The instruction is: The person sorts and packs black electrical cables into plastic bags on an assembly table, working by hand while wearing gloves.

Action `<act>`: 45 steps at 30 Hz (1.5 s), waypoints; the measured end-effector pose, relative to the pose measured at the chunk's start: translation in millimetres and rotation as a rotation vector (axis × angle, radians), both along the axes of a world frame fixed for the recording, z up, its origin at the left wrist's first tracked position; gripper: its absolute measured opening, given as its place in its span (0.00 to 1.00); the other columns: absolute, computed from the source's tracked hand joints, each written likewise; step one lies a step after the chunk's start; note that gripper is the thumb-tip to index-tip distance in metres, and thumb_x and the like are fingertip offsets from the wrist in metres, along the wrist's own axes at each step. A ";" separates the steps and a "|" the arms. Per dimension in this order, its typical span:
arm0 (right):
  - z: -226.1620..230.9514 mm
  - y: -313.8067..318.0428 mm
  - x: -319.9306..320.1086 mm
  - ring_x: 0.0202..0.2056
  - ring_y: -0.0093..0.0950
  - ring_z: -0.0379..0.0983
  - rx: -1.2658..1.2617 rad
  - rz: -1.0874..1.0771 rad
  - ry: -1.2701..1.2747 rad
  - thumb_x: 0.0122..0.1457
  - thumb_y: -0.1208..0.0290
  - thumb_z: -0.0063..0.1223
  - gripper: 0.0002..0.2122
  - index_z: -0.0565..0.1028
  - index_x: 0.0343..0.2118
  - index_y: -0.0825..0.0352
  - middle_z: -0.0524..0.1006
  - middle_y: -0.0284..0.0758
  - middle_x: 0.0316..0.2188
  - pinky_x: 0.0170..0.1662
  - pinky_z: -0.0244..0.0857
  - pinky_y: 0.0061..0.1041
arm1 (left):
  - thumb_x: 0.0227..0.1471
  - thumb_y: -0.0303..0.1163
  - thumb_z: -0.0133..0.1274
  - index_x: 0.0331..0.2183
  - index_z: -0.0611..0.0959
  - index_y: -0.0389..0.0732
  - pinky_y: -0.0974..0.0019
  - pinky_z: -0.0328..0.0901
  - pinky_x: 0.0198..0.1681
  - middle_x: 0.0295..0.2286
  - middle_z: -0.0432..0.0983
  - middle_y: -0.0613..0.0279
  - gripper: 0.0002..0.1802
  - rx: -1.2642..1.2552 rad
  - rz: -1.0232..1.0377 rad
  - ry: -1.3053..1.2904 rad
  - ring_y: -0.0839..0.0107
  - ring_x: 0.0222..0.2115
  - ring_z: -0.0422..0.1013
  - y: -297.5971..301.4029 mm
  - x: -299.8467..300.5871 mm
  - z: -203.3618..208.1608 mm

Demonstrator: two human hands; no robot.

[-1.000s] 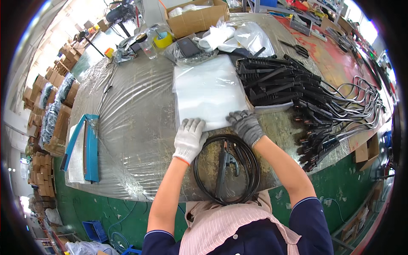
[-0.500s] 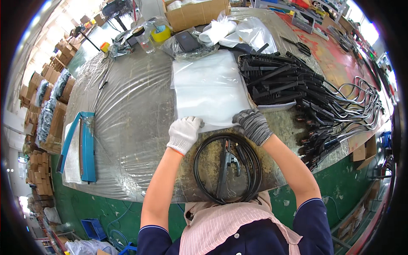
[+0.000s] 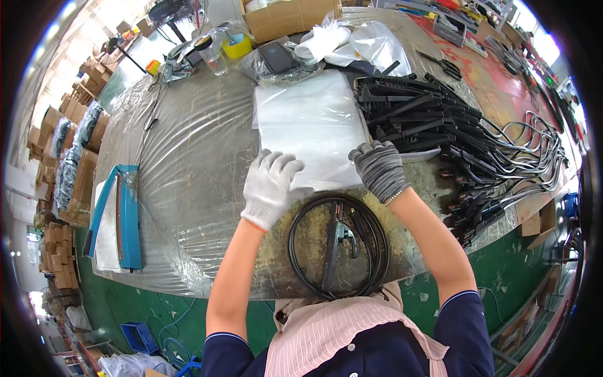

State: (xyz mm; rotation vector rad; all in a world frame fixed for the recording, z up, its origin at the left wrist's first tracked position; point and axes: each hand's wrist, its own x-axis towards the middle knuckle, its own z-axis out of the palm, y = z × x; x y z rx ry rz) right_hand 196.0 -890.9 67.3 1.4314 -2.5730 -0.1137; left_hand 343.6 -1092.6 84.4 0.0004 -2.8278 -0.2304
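A stack of clear plastic bags point(image 3: 308, 119) lies flat in the middle of the table. At its near left corner, my left hand point(image 3: 271, 188), in a white knit glove, has its fingers stretched and slightly apart. My right hand point(image 3: 380, 171), in a grey striped glove, rests with bent fingers spread at the stack's right edge; neither hand visibly grips anything. Between my forearms, close to the table's front edge, lies a coiled black cable point(image 3: 291, 242) with a black-handled clamp point(image 3: 331, 248) inside the loop.
Many black clamps point(image 3: 414, 116) with bundled cables point(image 3: 534, 151) are heaped on the right. A blue-framed paper cutter point(image 3: 130, 220) stands at the left. Along the back are a phone point(image 3: 277, 58), yellow tape point(image 3: 237, 47), a jar point(image 3: 213, 58), a cardboard box point(image 3: 292, 19) and scissors point(image 3: 447, 65).
My left hand has moved up and slightly left, its fingers opening from the bags' near edge. My right hand has shifted a little up and to the right. The coiled cable stays in place.
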 end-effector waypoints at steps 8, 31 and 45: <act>12.3 0.6 6.7 0.38 0.28 0.73 -0.124 0.006 0.077 0.52 0.69 0.46 0.10 0.76 0.36 0.55 0.76 0.30 0.34 0.42 0.62 0.33 | 0.43 0.34 0.59 0.45 0.80 0.61 0.53 0.65 0.54 0.49 0.71 0.58 0.23 -0.484 -0.097 0.204 0.60 0.50 0.66 20.1 7.6 -18.6; -86.8 19.0 2.7 0.44 0.32 0.69 -0.181 -0.072 -0.250 0.55 0.74 0.43 0.26 0.62 0.60 0.59 0.71 0.38 0.40 0.50 0.63 0.33 | 0.53 0.37 0.47 0.61 0.60 0.47 0.54 0.69 0.22 0.20 0.77 0.54 0.34 -0.215 0.472 -0.395 0.57 0.19 0.74 -1.7 30.5 -66.9; -88.8 108.3 37.5 0.22 0.23 0.70 0.217 0.143 -0.076 0.53 0.74 0.44 0.35 0.50 0.66 0.55 0.69 0.32 0.19 0.20 0.62 0.32 | 0.48 0.28 0.46 0.49 0.74 0.43 0.59 0.62 0.20 0.17 0.72 0.62 0.23 -0.182 0.043 -0.295 0.63 0.17 0.70 33.8 100.0 -69.5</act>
